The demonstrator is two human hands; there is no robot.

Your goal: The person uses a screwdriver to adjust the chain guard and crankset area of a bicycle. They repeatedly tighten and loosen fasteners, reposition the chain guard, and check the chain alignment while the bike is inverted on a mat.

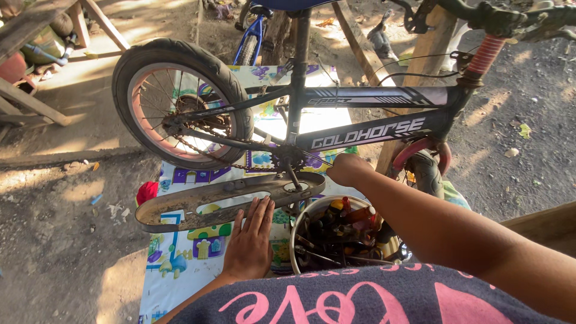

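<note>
Crowding the left hand: chain guard, tool bucket.

Near the printed mat stand a round metal bowl of tools, a red cloth and a blue bicycle behind.

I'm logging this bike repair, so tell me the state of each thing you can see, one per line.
Bicycle: upright, held off the ground.
Rear wheel: fitted, tyre on.
Chain guard: dusty, hanging loose and tilted below the crank.
Left hand: flat, fingers touching the chain guard.
Right hand: closed at the crank area.
Metal bowl: full of tools.
Patterned cloth: spread on the dirt.
</note>
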